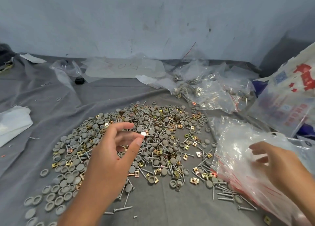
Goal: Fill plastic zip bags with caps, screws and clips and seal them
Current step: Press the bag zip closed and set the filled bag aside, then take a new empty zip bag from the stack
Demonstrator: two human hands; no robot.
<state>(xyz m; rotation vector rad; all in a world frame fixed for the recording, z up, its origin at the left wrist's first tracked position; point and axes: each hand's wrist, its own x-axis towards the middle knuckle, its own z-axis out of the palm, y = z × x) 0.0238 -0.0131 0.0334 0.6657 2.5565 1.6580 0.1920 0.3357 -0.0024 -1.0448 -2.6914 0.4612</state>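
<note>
Hardware still covers most of the grey cloth (42,92): a broad loose heap (136,140) of grey caps, screws and brass clips lies at the centre, evidently unsorted. At far right, a cluster of filled bags (204,91) suggests some of the work is done. At near right lies a stack of empty zip bags (242,157), on which the right hand (279,162) rests with fingers spread and relaxed, gripping nothing. Over the heap, the left hand (109,155) pinches a small pale cap (144,133) between thumb and finger; no bag appears open to receive it.
</note>
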